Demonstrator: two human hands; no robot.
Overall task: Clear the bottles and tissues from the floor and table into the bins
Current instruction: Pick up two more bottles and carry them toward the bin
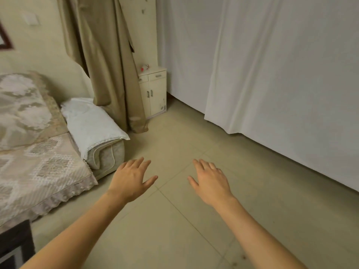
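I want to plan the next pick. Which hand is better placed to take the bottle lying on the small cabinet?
Probably the left hand: the bottle on the cabinet lies ahead on its side. The right hand is farther over. Both are open, empty, and far away.

The single head-worn camera is looking forward and down over the tiled floor (174,220), from standing height.
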